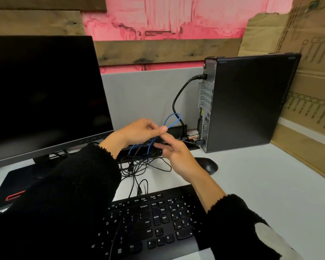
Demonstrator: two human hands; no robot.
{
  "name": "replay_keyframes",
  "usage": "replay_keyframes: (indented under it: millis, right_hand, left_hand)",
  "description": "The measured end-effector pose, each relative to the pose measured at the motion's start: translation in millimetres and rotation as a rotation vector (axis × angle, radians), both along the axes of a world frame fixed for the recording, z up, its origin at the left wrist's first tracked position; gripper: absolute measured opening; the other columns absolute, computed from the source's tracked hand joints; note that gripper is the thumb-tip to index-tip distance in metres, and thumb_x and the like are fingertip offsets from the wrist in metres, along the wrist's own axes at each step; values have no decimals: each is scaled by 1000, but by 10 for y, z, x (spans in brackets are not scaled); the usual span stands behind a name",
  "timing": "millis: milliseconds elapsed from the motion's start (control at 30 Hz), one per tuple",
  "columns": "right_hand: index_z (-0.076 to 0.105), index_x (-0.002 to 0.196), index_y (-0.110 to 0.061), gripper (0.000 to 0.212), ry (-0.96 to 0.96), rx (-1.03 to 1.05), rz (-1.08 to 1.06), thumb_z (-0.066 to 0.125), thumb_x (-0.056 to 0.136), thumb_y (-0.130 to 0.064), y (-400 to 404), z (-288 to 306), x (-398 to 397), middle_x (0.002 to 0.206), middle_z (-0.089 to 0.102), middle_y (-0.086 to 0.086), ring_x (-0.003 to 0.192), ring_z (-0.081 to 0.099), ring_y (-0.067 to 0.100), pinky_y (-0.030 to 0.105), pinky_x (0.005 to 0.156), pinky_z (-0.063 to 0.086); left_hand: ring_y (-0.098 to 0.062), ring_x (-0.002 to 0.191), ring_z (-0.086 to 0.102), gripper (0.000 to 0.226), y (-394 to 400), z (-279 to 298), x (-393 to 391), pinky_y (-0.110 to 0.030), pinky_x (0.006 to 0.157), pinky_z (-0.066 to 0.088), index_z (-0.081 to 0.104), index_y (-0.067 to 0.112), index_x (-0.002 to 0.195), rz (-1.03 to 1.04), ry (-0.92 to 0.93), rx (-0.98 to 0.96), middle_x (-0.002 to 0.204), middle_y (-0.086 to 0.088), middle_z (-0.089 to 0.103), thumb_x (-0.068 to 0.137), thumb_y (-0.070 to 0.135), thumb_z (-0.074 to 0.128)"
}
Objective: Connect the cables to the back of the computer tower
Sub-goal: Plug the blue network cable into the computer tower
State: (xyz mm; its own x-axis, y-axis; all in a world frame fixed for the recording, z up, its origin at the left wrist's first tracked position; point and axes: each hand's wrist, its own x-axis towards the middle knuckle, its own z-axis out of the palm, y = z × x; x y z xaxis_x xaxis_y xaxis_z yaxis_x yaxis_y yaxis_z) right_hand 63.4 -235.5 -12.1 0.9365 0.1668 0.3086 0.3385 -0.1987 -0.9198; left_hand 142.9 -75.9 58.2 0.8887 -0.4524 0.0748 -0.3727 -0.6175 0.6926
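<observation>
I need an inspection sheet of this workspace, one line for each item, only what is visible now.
Surface: white desk, mostly bare on the right.
Job's things: computer tower upright, rear ports facing left; blue cable unplugged.
Clutter: mouse, keyboard, monitor.
Hands: left hand and right hand both hold the blue cable.
Cables: thick black cable plugged into the tower's top; thin black wires tangled.
Surroundings: cardboard, grey partition.

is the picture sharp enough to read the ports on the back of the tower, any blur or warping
Head view: the wide lens bends the computer tower and monitor outward; the rear ports are too small and soft to read; both hands, left hand and right hand, and the blue cable are slightly motion-smeared; the right cardboard is blurred.
</observation>
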Motion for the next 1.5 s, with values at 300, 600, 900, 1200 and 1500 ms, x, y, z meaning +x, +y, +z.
replay_keyframes:
  millis: [300, 600, 900, 1200, 1500]
  right_hand:
    - [14, 161, -53, 95, -80, 272, -89, 52, 99, 7, -111, 51, -16, 157, 41, -10, 98, 67, 21, 37, 100, 52]
    - [64, 111, 0, 11, -45, 415, -354, 62, 102, -6, -122, 87, -14, 85, 77, 18, 67, 70, 23, 38, 72, 58]
    - [83, 101, -19, 14, -142, 11, -565, 83, 87, -15, -447, 198, 133, 82, 79, -4, 79, 76, 10, 33, 84, 63]
    - [81, 86, -25, 5, -126, -368, -493, 86, 86, -24, -801, 646, 221, 74, 76, -10, 71, 71, 2, 16, 68, 53]
    - [76, 119, -19, 30, -429, -848, -572, 77, 89, -24, -1110, 1353, 449, 120, 67, 2, 111, 63, 21, 40, 99, 53]
  left_hand:
    - [-13, 60, 68, 19, -52, 72, -104, -21, 63, 54, 68, 8, 82, -20, 38, -361, 77, -11, 72, 99, 16, 66]
    - [-20, 84, 78, 13, -134, 103, -136, -28, 76, 61, 62, 4, 106, 75, 239, -609, 92, -15, 78, 97, 11, 68]
    - [-26, 124, 48, 62, -306, 27, -265, -41, 101, 38, 49, 29, 138, 250, -799, 286, 138, 0, 54, 85, 50, 74]
    - [-3, 70, 62, 14, -627, -137, -82, -15, 66, 44, 76, 25, 106, -16, -285, -130, 77, 3, 72, 97, 32, 68]
    - [-7, 64, 57, 20, -946, -152, 182, -19, 60, 41, 80, 23, 110, 64, -329, -219, 68, 9, 66, 99, 30, 64]
